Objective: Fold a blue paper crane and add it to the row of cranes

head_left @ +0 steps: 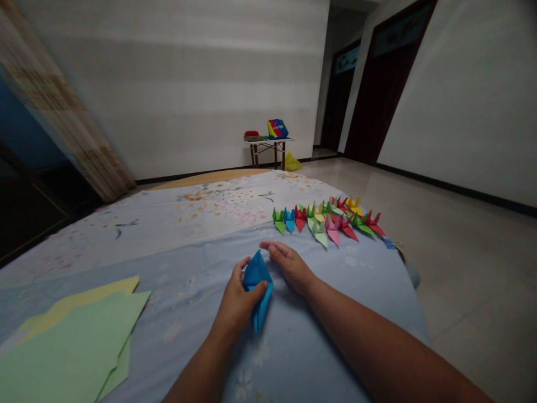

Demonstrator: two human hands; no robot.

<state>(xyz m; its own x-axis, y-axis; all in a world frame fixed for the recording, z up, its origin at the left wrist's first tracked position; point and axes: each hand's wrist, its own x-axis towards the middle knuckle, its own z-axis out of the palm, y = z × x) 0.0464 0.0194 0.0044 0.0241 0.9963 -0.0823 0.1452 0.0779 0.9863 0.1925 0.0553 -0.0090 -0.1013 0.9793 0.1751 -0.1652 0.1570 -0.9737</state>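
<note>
Held the blue folded paper [260, 274] in the left hand [240, 298], clamped between thumb and fingers, with one pointed end aimed away and the other toward the body. Had the right hand [291, 270] loosely open just beside the upper tip, with the fingers extended to the left and the hands apart from each other. Could not tell about any contact between right fingertips and paper, nor between paper and the pale blue cloth [180, 330] below. Worked over the near side of the table [201, 178], spread farther back with a white floral cloth [218, 202]. Saw beyond the right hand a cluster of folded paper cranes [332, 230] in green, blue, red, pink and yellow, near the table's right edge. Saw at the left light green sheets [62, 347] overlapping a yellow sheet [86, 298]. Noticed by the far wall a small stand [271, 141] bearing a multicoloured box [277, 129].
</note>
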